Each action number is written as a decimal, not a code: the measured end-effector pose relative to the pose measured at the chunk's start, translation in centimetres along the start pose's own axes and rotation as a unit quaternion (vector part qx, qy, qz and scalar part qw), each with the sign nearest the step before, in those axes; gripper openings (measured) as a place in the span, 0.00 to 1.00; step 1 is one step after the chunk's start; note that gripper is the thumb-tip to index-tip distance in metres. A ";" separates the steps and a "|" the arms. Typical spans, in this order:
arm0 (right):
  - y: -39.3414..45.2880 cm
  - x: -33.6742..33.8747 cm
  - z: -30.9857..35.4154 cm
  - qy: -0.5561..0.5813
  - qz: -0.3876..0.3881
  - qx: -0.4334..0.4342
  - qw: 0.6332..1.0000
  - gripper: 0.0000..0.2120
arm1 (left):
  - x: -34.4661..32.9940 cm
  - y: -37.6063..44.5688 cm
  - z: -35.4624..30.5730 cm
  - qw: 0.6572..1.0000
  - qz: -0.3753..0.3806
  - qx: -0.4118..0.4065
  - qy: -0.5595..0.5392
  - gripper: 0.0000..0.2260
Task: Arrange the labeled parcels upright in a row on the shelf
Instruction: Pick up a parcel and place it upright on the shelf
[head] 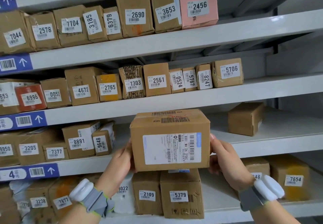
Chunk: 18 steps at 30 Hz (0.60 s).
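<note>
A brown cardboard parcel [170,139] is held up in front of the shelving, clamped between both hands: the left hand [120,160] presses flat against its left side and the right hand [225,159] grips its right side, fingers wrapped onto the box edge. The parcel's front face carries a large white shipping label [172,148] turned sideways, with barcodes running vertically, and more barcodes are printed on its taped top. It hangs in the air level with the third shelf [262,146], in front of the open stretch to the right of the parcel marked 9648 [102,142] and well left of an unlabeled brown box [244,118] that sits further back on the same shelf. Each wrist wears a grey strap with a white device [82,189]. Below the held parcel, boxes numbered 2109 [146,195] and 5379 [180,195] stand side by side on the lower shelf. The shelves above hold rows of numbered boxes, including a pink one marked 2456 [198,5].
</note>
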State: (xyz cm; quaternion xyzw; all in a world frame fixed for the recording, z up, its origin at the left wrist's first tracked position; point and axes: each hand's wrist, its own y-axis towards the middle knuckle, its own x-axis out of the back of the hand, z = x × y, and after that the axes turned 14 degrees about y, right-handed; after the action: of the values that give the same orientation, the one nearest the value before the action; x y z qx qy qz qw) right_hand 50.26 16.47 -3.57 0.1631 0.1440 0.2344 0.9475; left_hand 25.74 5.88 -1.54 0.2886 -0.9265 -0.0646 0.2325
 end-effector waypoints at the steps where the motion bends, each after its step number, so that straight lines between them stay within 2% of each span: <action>1: 0.0 0.0 -0.1 -0.003 -0.001 -0.005 1.000 0.34 | -0.1 0.0 -0.1 1.000 0.001 -0.004 -0.009 0.18; 3: 0.2 0.1 -0.2 -0.013 -0.011 -0.012 1.000 0.37 | -0.3 -0.1 -0.3 1.000 0.006 -0.021 -0.021 0.17; 7: 0.3 -0.2 -0.1 -0.014 -0.026 -0.026 0.999 0.33 | -0.7 -0.2 -0.1 0.997 0.023 -0.034 -0.059 0.15; 11: 0.5 0.1 -0.4 -0.009 -0.011 -0.043 0.999 0.43 | -0.9 -0.2 -0.1 0.996 0.040 -0.032 -0.068 0.15; 18: 0.8 0.4 -1.0 -0.002 -0.001 -0.043 0.999 0.43 | -1.0 -0.1 -0.2 0.995 0.049 -0.011 -0.082 0.16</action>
State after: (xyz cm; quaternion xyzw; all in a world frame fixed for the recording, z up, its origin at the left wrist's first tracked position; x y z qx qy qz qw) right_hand 49.97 17.60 -4.25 0.1229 0.1323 0.2392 0.9540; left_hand 26.63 6.39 -1.75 0.2340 -0.9548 -0.0864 0.1617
